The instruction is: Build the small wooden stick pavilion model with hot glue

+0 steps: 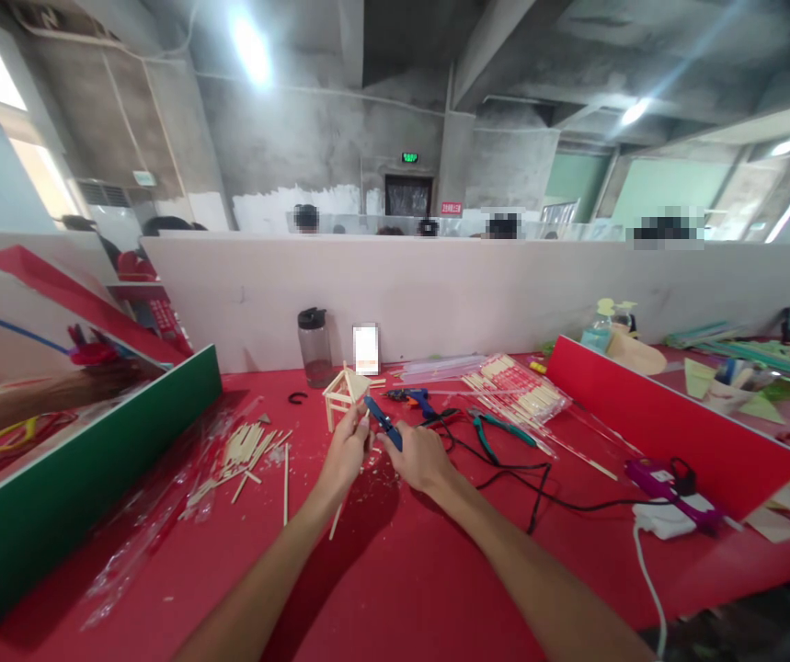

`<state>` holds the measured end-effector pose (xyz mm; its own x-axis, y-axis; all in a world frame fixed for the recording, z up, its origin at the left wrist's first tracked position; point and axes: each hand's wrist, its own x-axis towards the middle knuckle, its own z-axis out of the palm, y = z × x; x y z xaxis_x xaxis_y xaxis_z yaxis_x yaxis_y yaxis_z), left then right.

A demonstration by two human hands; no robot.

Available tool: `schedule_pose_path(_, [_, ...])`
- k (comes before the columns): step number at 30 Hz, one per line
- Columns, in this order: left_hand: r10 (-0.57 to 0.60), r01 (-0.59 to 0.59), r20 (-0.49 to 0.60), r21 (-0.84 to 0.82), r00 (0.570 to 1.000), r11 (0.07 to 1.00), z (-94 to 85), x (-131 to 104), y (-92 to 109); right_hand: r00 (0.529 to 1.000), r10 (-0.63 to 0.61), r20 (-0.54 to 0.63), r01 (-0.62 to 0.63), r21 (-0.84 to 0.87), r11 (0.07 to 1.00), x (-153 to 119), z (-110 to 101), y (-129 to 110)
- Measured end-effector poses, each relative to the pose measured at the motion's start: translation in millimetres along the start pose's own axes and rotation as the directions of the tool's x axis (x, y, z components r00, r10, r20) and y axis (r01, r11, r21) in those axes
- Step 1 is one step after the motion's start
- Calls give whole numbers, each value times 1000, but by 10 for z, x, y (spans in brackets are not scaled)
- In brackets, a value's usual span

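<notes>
My right hand [418, 455] is closed round a blue-handled tool [384, 425] near the middle of the red table. Just left of it, my left hand [348, 449] is closed on a thin wooden stick [336, 520], whose lower end points toward me. The tool's tip is beside my left fingertips. Right behind my left hand stands a small wooden stick frame [340, 395] with a slanted top. Small wood shavings [384, 464] lie below the hands. A blue glue gun [418, 400] rests behind the tool.
Loose sticks [246, 448] and clear wrapping lie left; green-handled pliers [505, 430], black cable and packed sticks [522, 391] lie right. A bottle [315, 349] and phone [366, 349] stand behind. Low dividers [670, 428] flank the table. Another person's arm [42, 395] is at far left.
</notes>
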<state>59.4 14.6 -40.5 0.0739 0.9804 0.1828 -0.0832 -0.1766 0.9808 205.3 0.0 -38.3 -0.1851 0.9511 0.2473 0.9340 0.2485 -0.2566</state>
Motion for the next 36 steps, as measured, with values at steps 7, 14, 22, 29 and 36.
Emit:
schedule_pose_path(7, [18,-18,-3,-23,1000,1000,1,-10,20,999,-31,-7,32,30,999,22,-42,24])
schedule_pose_path(14, [40,-40,-4,-21,999,999,-17,-12,69,993,-118,11,117,90,989,38,-72,75])
schedule_pose_path(22, [76,-76,-12,-2,997,997,-58,-9,95,971,-228,-68,237,307,922,62,1,146])
schedule_pose_path(29, [136,-136,-51,10,989,991,-53,-42,170,975,-192,-115,220,359,907,50,45,86])
schedule_pose_path(36, [128,-129,-57,-12,990,992,-59,-42,184,991,-104,-83,112,99,989,56,-38,30])
